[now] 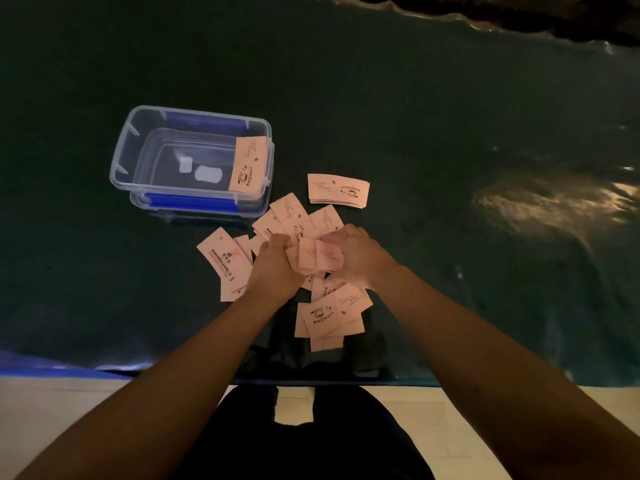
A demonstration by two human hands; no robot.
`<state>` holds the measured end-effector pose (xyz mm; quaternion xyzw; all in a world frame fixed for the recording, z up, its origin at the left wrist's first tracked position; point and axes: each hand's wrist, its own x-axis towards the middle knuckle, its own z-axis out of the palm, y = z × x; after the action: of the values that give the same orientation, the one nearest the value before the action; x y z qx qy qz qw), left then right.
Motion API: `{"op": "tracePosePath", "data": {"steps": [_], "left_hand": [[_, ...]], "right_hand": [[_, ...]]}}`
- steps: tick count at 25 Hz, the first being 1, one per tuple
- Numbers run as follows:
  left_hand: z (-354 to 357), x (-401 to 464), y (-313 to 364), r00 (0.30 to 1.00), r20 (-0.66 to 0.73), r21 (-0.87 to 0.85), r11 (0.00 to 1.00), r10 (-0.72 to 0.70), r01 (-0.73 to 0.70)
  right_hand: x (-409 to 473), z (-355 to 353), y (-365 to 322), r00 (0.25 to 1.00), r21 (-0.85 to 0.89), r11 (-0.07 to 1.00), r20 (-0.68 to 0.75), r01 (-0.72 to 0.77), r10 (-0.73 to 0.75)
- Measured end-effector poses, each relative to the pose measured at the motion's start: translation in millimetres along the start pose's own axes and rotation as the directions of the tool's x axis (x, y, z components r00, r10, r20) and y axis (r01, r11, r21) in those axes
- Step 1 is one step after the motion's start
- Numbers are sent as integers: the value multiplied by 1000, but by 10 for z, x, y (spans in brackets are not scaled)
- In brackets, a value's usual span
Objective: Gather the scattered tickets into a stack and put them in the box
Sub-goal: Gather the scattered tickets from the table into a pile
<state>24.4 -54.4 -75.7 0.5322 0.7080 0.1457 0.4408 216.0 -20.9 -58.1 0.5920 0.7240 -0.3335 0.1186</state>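
Both hands, left hand [273, 265] and right hand [353, 258], grip closed on tickets [317, 254] just right-front of the box [190, 161]; scattered tickets point every way.

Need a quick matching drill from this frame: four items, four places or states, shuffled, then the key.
Column 1:
1. clear plastic box
2. neat ticket stack
3. ticket in the box
4. small bunch of tickets

Column 2:
A. held between both hands
B. lying alone on the table, right of the box
C. leaning against the inner right wall
D. open, lid off, with blue clips

Pairs: 1-D, 2-B, 3-C, 4-A
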Motion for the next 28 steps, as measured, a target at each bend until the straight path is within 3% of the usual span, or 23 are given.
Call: {"op": "tracePosePath", "data": {"steps": [5, 12, 16, 23, 28], "left_hand": [[47, -2, 81, 999, 14, -129, 991, -29, 30], [225, -53, 181, 996, 30, -83, 993, 86, -84], [267, 23, 137, 1000, 2, -67, 997, 31, -31], [299, 125, 93, 997, 7, 69, 995, -72, 71], [361, 159, 212, 996, 33, 15, 996, -84, 84]], "right_hand": [[2, -26, 122, 999, 57, 998, 28, 19, -21], [7, -49, 253, 998, 7, 999, 25, -51, 51], [-33, -57, 418, 991, 204, 970, 21, -131, 129], [-177, -65, 603, 929, 568, 760, 23, -315, 368], [-196, 56, 464, 901, 759, 546, 121, -355, 417]]}}
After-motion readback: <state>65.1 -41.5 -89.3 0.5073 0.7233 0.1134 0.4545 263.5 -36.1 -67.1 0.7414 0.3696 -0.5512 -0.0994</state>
